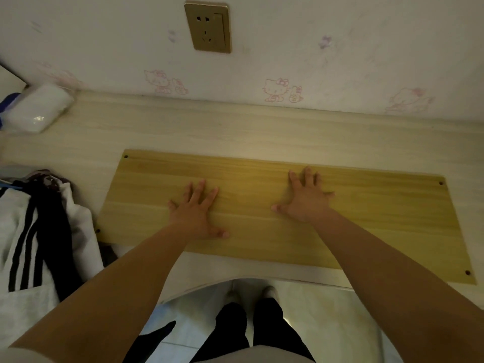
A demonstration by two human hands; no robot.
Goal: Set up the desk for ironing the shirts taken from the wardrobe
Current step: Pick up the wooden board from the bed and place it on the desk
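At the bottom of the frame, nearest the camera, are the person's dark trouser legs and pale shoes on a tiled floor, with both bare forearms reaching up from the lower corners.

At the left edge, on the desk (235, 129), lies a heap of clothes (39, 231): grey-white cloth with black stripes and something dark folded in. These are probably the shirts, though the heap is too bunched to be sure. To the right of it a wooden board (262, 184) lies flat across the middle of the desk, a small hole near each corner, its near edge close to the desk's front edge. The left hand (196, 208) rests flat on the board left of centre, fingers straight and spread, gripping nothing. The right hand (305, 197) lies the same way right of centre, palm down and holding nothing.

The step in hand looks like settling the board as an ironing surface. Next would be squaring it to the desk edge, then bringing a garment over from the left; no iron is in view.

The desk is pale wood grain. In the upper left sits a white plastic-wrapped pack (39, 108). At top centre of the papered wall is a brass-coloured socket (208, 27), with faint pink cartoon cats printed below it.
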